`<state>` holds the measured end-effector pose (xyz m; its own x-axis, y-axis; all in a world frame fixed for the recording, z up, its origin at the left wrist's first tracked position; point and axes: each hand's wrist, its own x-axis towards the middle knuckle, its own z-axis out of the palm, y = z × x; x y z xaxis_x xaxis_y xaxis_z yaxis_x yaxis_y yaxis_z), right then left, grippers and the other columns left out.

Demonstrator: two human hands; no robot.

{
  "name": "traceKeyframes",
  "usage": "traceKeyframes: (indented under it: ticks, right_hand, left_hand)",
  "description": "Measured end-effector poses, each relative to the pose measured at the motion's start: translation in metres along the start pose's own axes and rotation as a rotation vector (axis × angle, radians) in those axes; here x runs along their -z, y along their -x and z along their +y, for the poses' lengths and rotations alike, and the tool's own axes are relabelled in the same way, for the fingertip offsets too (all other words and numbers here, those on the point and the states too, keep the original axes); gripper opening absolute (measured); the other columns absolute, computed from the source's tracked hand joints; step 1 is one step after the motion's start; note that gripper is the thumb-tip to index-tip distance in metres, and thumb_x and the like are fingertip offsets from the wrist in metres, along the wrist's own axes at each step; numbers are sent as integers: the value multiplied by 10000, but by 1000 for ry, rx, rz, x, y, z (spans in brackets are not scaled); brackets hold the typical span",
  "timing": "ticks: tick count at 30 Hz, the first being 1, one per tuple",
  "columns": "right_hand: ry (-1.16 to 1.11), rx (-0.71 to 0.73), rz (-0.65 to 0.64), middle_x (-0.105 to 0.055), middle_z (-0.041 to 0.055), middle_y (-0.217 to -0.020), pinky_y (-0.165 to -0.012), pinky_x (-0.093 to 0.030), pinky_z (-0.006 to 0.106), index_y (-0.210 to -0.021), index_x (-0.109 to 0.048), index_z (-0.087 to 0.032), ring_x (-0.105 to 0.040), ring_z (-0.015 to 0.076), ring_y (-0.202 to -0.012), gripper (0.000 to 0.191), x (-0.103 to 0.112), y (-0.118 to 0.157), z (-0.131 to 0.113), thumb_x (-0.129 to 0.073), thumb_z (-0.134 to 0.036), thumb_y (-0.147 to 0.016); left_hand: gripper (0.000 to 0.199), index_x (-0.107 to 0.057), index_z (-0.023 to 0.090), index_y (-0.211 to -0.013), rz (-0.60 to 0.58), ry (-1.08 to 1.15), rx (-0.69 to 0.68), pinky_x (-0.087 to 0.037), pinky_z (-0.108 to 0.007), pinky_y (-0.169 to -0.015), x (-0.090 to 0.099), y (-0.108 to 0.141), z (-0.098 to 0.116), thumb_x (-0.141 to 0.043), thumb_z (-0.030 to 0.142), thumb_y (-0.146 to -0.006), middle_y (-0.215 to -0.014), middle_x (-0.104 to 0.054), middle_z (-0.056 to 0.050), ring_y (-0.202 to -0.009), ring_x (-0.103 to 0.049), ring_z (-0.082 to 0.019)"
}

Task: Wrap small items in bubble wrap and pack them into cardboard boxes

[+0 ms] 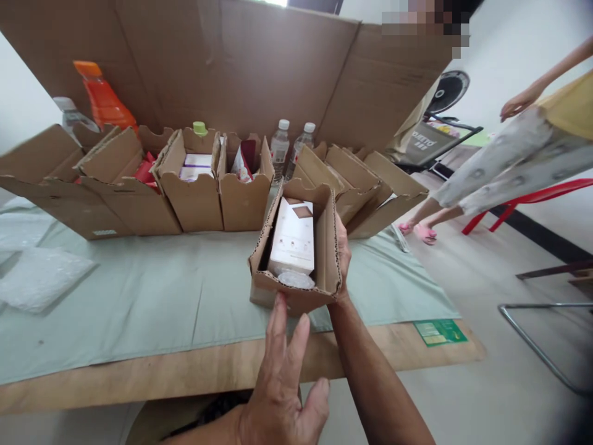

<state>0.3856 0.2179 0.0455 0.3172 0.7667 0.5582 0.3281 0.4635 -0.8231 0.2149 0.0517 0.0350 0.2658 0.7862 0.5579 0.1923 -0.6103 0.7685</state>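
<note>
A small open-topped cardboard box (266, 290) is tilted toward me, over the front part of the table. Along its right side lies my right hand (343, 256), gripping the wall; most of its fingers are hidden behind the cardboard. My left hand (290, 377) is open below the front wall, fingers stretched out and thumb apart, with the fingertips at or just touching the lower front edge. Inside the box stands a white printed carton (293, 238). A clear, round plastic piece (296, 280) sits at the carton's near end.
Behind stands a row of similar cardboard boxes (197, 201) holding packages. An orange bottle (104, 99) and clear bottles (279, 148) are before a tall cardboard panel (278, 68). Bubble wrap (44, 278) lies left on the green cloth (152, 296). A person (500, 154) stands at right.
</note>
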Motion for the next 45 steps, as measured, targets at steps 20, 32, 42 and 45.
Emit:
traceKeyframes:
  ticks: [20, 32, 42, 45]
  right_hand:
    - [-241, -373, 361, -783, 103, -1137, -904, -463, 405, -1004, -770, -206, -681, 261, -1101, 692, 12, 7, 13, -405, -787, -917]
    - [-125, -367, 285, -775, 124, -1191, -920, -482, 408, -967, -772, -193, -688, 268, -1126, 630, 7, 12, 25, -412, -709, -941]
    - [-19, -262, 249, -777, 91, -1043, -976, -524, 423, -1016, -730, -189, -690, 233, -1003, 331, 9, 12, 32, -618, -456, -856]
    - [21, -202, 304, -755, 92, -1042, -965, -530, 426, -1057, -697, -189, -677, 224, -977, 325, 19, 3, 29, -625, -430, -851]
  left_hand:
    - [842, -267, 281, -1639, -138, -63, 75, -248, -637, -1288, -43, -105, -60, -608, 157, -879, -1784, 20, -136, -1645, -84, -381]
    - [622, -488, 168, -1490, -176, -251, 181, -351, -614, -1244, -44, -118, -127, -608, 245, -885, -1669, -366, -209, -1549, -372, -374]
    - [424, -607, 145, -1282, 38, -195, 210, -575, -487, -1032, -40, -118, -138, -563, 177, -862, -1355, -568, -187, -1310, -575, -316]
    - [412, -609, 155, -1262, 84, -200, 214, -590, -477, -989, -36, -120, -141, -565, 158, -852, -1344, -542, -175, -1307, -562, -321]
